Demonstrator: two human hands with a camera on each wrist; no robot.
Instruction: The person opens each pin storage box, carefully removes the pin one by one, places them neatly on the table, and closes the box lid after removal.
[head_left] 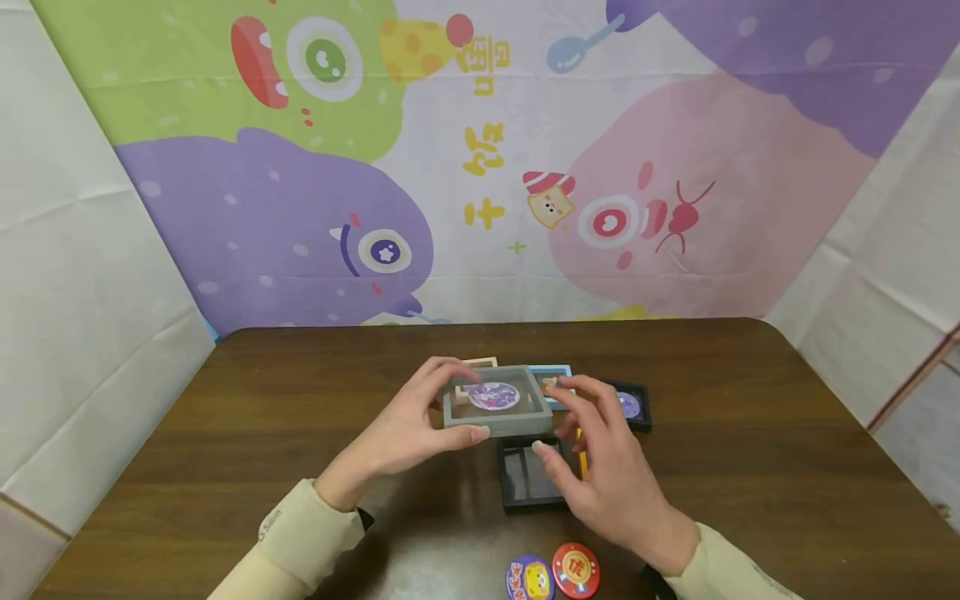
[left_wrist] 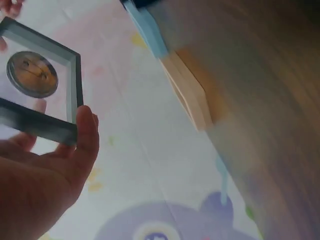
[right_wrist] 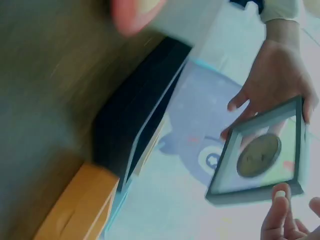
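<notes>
My left hand (head_left: 401, 429) holds a grey display frame (head_left: 498, 423) above the table, thumb along the near edge and fingers at the far left corner. Inside its see-through film sits a round badge (head_left: 495, 396), purple-patterned on the side facing up. From below, in the left wrist view, the badge's back (left_wrist: 32, 75) looks brownish and metallic. My right hand (head_left: 611, 467) hovers at the frame's right side, fingers loosely bent and spread, gripping nothing. Its thumb (right_wrist: 281, 200) shows close to the frame's edge in the right wrist view. Beneath the frame lies a black display frame (head_left: 528, 502).
A blue frame (head_left: 566, 371), a beige frame (head_left: 482, 362) and a black frame holding a purple badge (head_left: 628, 405) lie behind. An orange frame (head_left: 583, 454) is partly hidden by my right hand. A purple badge (head_left: 531, 577) and a red badge (head_left: 576, 571) lie at the front.
</notes>
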